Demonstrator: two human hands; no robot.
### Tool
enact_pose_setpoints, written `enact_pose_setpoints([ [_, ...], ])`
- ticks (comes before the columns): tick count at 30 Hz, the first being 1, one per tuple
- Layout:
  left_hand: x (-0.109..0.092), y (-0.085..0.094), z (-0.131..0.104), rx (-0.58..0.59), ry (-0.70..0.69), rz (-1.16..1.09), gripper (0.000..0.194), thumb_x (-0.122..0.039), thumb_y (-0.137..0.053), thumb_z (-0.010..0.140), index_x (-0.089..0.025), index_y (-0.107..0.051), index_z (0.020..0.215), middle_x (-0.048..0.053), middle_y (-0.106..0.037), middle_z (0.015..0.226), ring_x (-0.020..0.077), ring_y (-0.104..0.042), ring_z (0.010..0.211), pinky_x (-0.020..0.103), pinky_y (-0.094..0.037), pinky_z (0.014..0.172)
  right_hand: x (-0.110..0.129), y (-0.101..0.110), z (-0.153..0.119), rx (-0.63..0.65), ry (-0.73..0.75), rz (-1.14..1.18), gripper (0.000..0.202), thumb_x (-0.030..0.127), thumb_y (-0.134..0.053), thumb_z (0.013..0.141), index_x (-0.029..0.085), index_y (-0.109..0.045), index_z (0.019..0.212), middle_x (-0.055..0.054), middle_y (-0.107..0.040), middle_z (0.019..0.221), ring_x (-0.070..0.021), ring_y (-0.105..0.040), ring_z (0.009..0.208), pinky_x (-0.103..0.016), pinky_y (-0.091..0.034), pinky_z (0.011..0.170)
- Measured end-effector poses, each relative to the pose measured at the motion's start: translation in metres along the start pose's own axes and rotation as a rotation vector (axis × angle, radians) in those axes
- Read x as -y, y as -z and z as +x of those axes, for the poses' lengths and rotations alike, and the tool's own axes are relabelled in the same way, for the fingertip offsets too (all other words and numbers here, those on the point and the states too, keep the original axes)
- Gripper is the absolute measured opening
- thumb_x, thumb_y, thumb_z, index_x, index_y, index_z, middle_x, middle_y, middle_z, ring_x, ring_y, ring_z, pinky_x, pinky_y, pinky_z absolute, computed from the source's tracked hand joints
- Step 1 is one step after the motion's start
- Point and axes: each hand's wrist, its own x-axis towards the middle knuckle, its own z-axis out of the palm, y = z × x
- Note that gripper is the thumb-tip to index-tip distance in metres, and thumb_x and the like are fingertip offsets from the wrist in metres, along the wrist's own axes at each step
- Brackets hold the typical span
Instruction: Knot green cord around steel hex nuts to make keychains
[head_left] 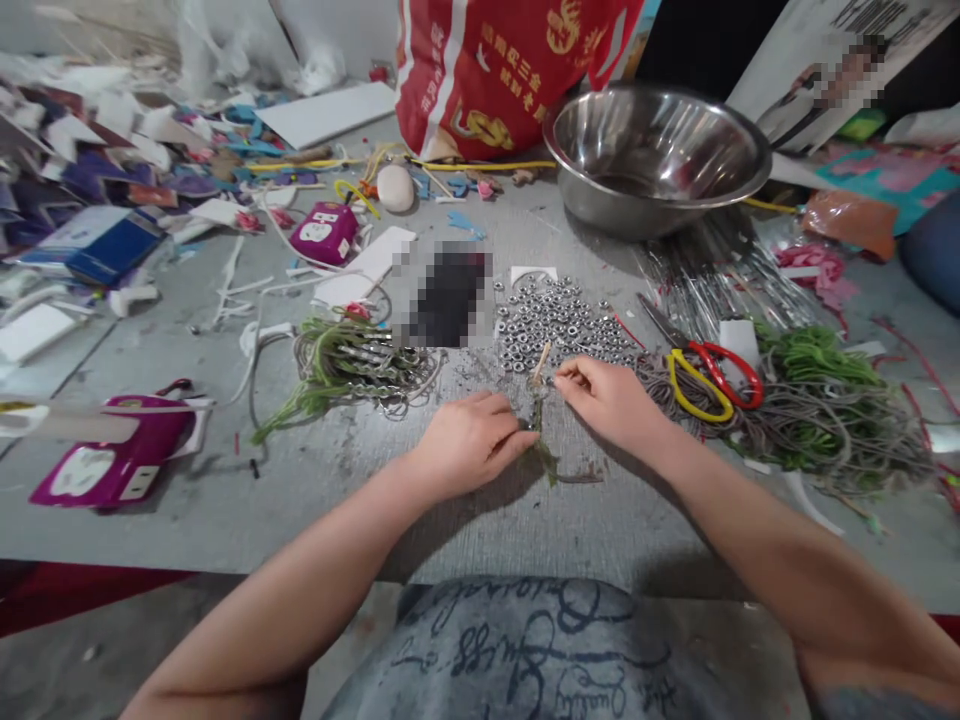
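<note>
My left hand (476,440) is closed in a pinch on a short green and grey cord (549,465), whose loose ends lie on the table towards me. Small metal pieces seem to sit along the cord by the fingertips. Opposite it, my right hand (611,400) has thumb and forefinger pressed together; what they hold, if anything, is too small to make out. A small tan stick-like piece (544,360) stands between the hands. Just beyond lies a spread of metal nuts (562,320). Left of the hands rests a bundle of green and grey cords with metal pieces (352,365).
Red-and-yellow scissors (712,380) lie on a heap of grey and green cords (825,420) at right. Behind stand a steel bowl (660,205) and a red bag (480,80). Purple boxes (112,455) and scraps (112,170) cover the left. A blurred dark object (446,295) lies centrally.
</note>
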Motion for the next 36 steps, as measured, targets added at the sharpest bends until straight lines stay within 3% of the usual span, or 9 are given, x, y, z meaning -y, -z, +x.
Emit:
enact_pose_setpoints([
  [3,0.001,-0.006,0.001,-0.129,0.06,-0.059,0.037,-0.037,-0.036,0.091,-0.015,-0.061,0.075,0.005,-0.061,0.077,0.0161,-0.055,0.075,0.028,-0.043,0.069,0.002,-0.005,0.017,0.07,-0.088,-0.015,0.016,0.03,-0.053,0.078,0.017,-0.062,0.075,-0.002,-0.062,0.062,-0.0128,-0.053,0.055,-0.025,-0.035,0.053],
  [8,0.004,-0.011,0.002,-0.236,0.125,-0.176,0.023,-0.032,-0.044,0.088,-0.015,-0.059,0.089,0.005,-0.061,0.086,0.0169,-0.056,0.084,0.032,-0.046,0.077,-0.001,-0.011,0.029,0.177,-0.032,0.169,0.019,0.023,-0.05,0.072,0.018,-0.052,0.054,0.004,-0.047,0.042,-0.0082,-0.04,0.04,-0.023,-0.029,0.044],
  [16,0.006,-0.012,0.002,-0.382,0.163,-0.341,0.047,-0.031,-0.053,0.082,-0.013,-0.04,0.123,0.014,-0.05,0.124,0.0224,-0.045,0.118,0.042,-0.04,0.098,0.011,-0.003,0.02,-0.215,0.054,0.435,0.016,0.03,-0.05,0.075,0.02,-0.047,0.063,0.005,-0.043,0.052,-0.0068,-0.035,0.045,-0.022,-0.029,0.045],
  [19,0.006,-0.01,0.001,-0.389,0.151,-0.423,0.062,-0.033,-0.058,0.077,-0.016,-0.031,0.131,0.015,-0.041,0.134,0.0249,-0.038,0.126,0.045,-0.033,0.104,0.026,0.0,0.008,-0.224,0.167,0.463,0.013,0.029,-0.05,0.077,0.02,-0.048,0.068,0.004,-0.047,0.055,-0.0078,-0.04,0.049,-0.022,-0.032,0.047],
  [22,0.004,-0.008,0.0,-0.336,0.094,-0.603,0.065,-0.035,-0.06,0.075,-0.017,-0.032,0.131,0.014,-0.043,0.133,0.0245,-0.041,0.124,0.043,-0.035,0.103,0.04,0.0,-0.007,-0.045,0.268,0.47,0.01,0.027,-0.05,0.077,0.02,-0.049,0.07,0.004,-0.049,0.057,-0.0082,-0.043,0.052,-0.022,-0.036,0.05],
  [25,0.003,-0.004,-0.001,-0.161,0.08,-0.823,0.048,-0.037,-0.057,0.078,-0.015,-0.045,0.119,0.01,-0.059,0.109,0.0193,-0.056,0.1,0.034,-0.047,0.085,0.044,-0.002,-0.018,0.06,0.234,0.597,0.011,0.027,-0.05,0.078,0.019,-0.049,0.07,0.003,-0.053,0.059,-0.0069,-0.045,0.048,-0.021,-0.037,0.046],
  [27,0.004,-0.001,0.001,0.018,0.112,-0.917,0.033,-0.037,-0.053,0.08,-0.014,-0.053,0.104,0.003,-0.06,0.082,0.013,-0.057,0.074,0.026,-0.047,0.065,0.04,-0.003,-0.022,0.053,0.158,0.714,0.013,0.031,-0.05,0.079,0.02,-0.048,0.072,0.002,-0.058,0.061,-0.0064,-0.046,0.045,-0.02,-0.038,0.043],
  [30,0.008,0.007,0.003,0.237,0.221,-0.927,0.022,-0.034,-0.047,0.083,-0.015,-0.055,0.09,-0.006,-0.043,0.057,0.0071,-0.043,0.05,0.02,-0.036,0.048,0.025,-0.003,-0.024,-0.013,0.025,0.799,0.02,0.038,-0.052,0.078,0.02,-0.046,0.071,0.002,-0.06,0.059,-0.0066,-0.047,0.04,-0.02,-0.039,0.04],
  [36,0.01,0.028,0.0,0.171,0.293,-0.662,0.033,-0.04,-0.041,0.086,-0.015,-0.053,0.068,-0.005,-0.038,0.057,0.0071,-0.038,0.053,0.019,-0.03,0.05,-0.004,-0.012,-0.03,0.027,-0.086,0.752,0.026,0.045,-0.052,0.077,0.02,-0.047,0.07,0.003,-0.059,0.056,-0.007,-0.047,0.039,-0.021,-0.04,0.04],
])
